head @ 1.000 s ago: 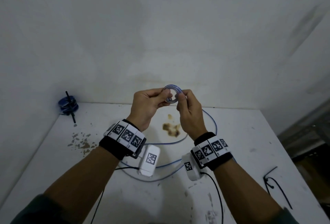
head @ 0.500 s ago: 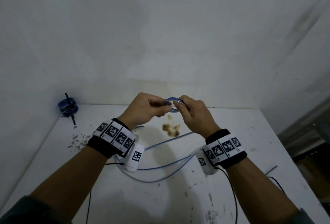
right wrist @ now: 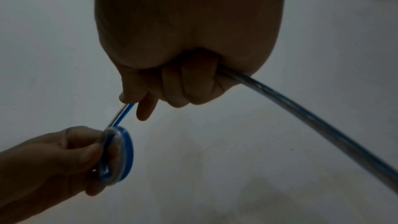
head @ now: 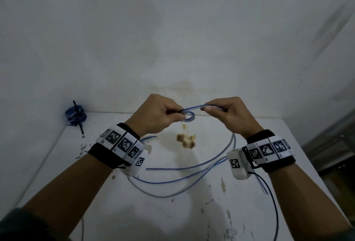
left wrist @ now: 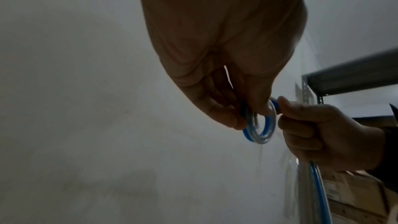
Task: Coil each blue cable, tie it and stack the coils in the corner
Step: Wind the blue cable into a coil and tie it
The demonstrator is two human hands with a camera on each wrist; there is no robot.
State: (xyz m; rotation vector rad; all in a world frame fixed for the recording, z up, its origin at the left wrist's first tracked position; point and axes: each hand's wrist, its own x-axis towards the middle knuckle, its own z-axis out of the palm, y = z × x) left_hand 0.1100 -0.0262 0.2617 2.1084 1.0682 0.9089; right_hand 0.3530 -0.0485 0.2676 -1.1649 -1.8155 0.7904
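Above the white table (head: 192,212), my left hand (head: 159,115) pinches a small coil (head: 189,116) of clear blue-striped cable. In the left wrist view the coil (left wrist: 258,129) hangs from my thumb and fingertips. My right hand (head: 228,112) grips the straight run of the same cable (head: 194,107), a short way right of the coil; its fist closes round the cable (right wrist: 301,113), which trails off down to the right. The loose length (head: 172,179) lies in wide loops on the table under my wrists. A stack of tied blue coils (head: 75,115) sits in the far left corner.
A brown stain (head: 186,141) marks the table's middle. Black wrist-camera leads (head: 272,202) run along the near right of the table. White walls close off the back and left. A metal shelf (left wrist: 349,76) stands off to the right.
My hands have drawn apart and come lower. The right hand has slid out along the cable, leaving the coil in the left hand alone; the loose loops have shifted on the table.
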